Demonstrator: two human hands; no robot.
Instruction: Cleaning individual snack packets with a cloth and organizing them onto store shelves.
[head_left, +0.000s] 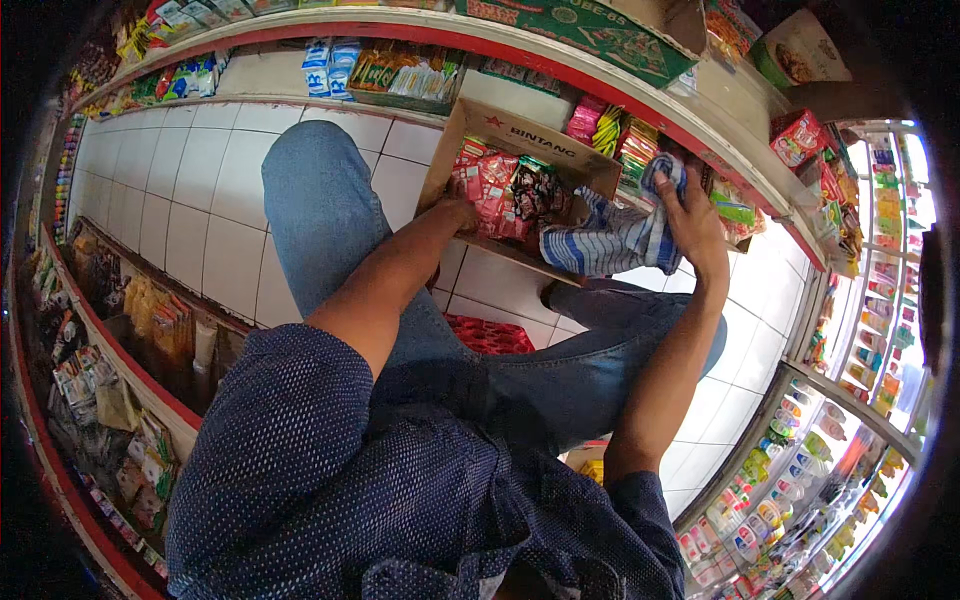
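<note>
A blue-and-white striped cloth (604, 240) is bunched in my right hand (688, 217). Its loose end hangs over the right side of an open cardboard box (439, 180) on the floor in front of me. Red sachets (491, 187) fill the left part of the box, with dark sachets (538, 189) beside them. My left hand (459, 215) is at the box's near left corner, close to the red sachets. Its fingers are mostly hidden, so I cannot tell whether it grips the cardboard or a sachet. Printed writing marks the box's far flap.
Behind the box runs a low shelf with a red edge (555, 61), stocked with packets and a carton of sachets (405, 75). Another shelf (112, 300) flanks me on the left. Bottles line a glass display case (780, 480) at right. White tiles (191, 176) cover the floor.
</note>
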